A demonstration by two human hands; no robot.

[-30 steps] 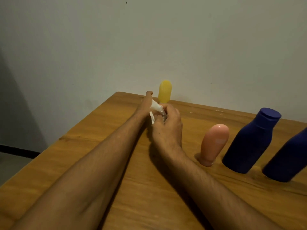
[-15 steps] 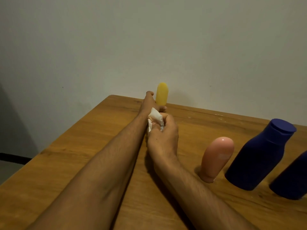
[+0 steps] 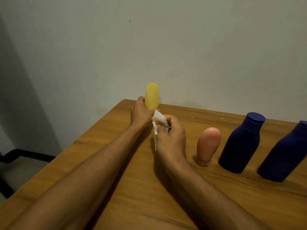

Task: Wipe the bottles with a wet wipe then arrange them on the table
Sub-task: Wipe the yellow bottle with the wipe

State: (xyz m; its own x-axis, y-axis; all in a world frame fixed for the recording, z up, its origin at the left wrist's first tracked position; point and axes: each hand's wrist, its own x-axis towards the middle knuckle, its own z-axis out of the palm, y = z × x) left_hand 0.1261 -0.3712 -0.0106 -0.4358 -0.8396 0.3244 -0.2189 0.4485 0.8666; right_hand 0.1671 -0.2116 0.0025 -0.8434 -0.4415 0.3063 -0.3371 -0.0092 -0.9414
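- The left hand (image 3: 140, 113) is gripping the lower part of the yellow bottle (image 3: 152, 95), with the thumb lying along the bottle's left side and the fingers wrapping behind it.
- The right hand (image 3: 171, 138) is pinching a crumpled white wet wipe (image 3: 158, 120) in its curled fingers, just beside the left hand.
- The wipe's upper edge is reaching up to the base of the yellow bottle; whether it is touching the plastic cannot be told. A loose strip of it is hanging down between the two wrists.
- The yellow bottle is standing upright near the far edge of the wooden table (image 3: 116, 188), close to the pale wall (image 3: 182, 55).
- To the right of the right hand, a pink bottle (image 3: 209, 145) is standing with its narrow end down on the table.
- Further right, a dark blue bottle (image 3: 242, 145) is standing with its cap on, apart from the pink one.
- A second dark blue bottle (image 3: 285, 155) is standing beside it, partly cut off by the frame's right edge.
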